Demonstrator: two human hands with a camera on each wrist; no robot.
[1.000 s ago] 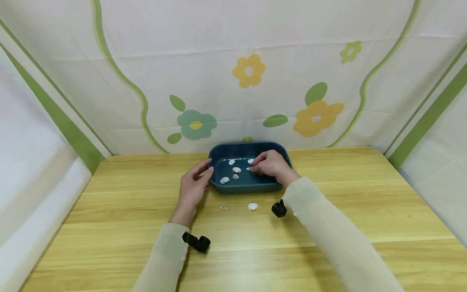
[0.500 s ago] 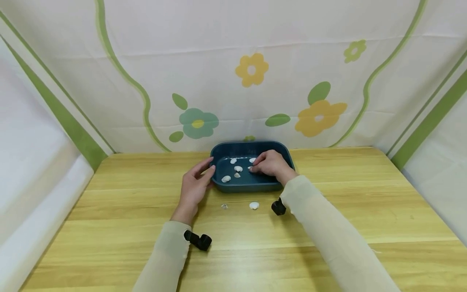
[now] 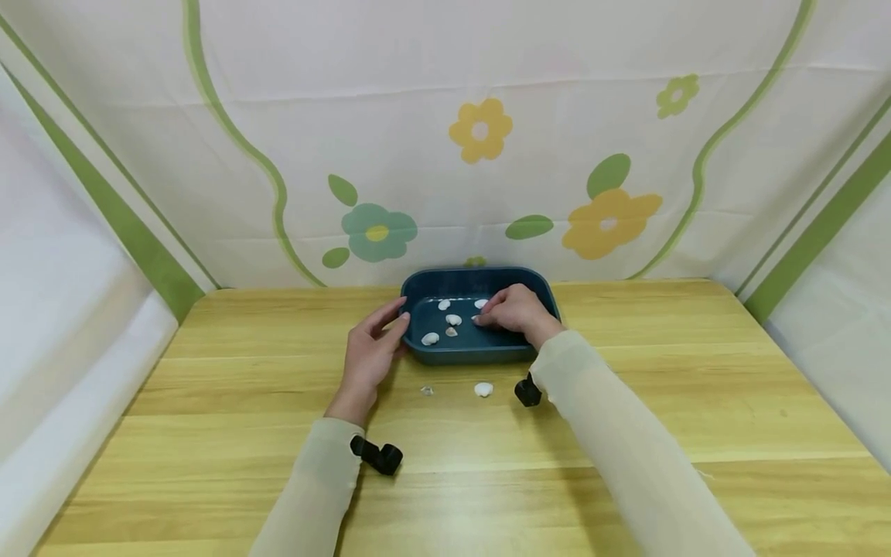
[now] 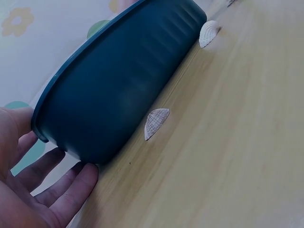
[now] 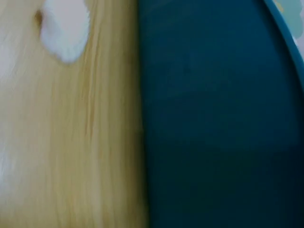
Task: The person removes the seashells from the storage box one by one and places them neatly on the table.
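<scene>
A dark blue tray [image 3: 480, 356] stands at the back of the table. My left hand [image 3: 369, 348] lies against its left end, thumb at the rim and the other fingers, fairly straight, along the outer wall in the left wrist view. Inside the tray my right hand [image 3: 518, 313] pinches a small seashell [image 3: 476, 319], partly covered by the fingertips. Several more whitish seashells [image 3: 430, 339] lie on the tray floor left of that hand. The right wrist view shows the tray's outer wall [image 5: 213, 114], with the right hand out of sight.
Two seashells lie on the wooden table [image 3: 445, 480] before the tray: a white fan-shaped shell [image 3: 483, 390] and a smaller patterned shell [image 4: 156, 123]. Behind the tray rises a white curtain [image 3: 418, 139] with printed flowers. Black wrist cameras [image 3: 379, 455] jut from both sleeves.
The right fingers have shifted very slightly within the tray, still pinching the small seashell. My left hand keeps its place at the tray's end. The head view has moved a little.
</scene>
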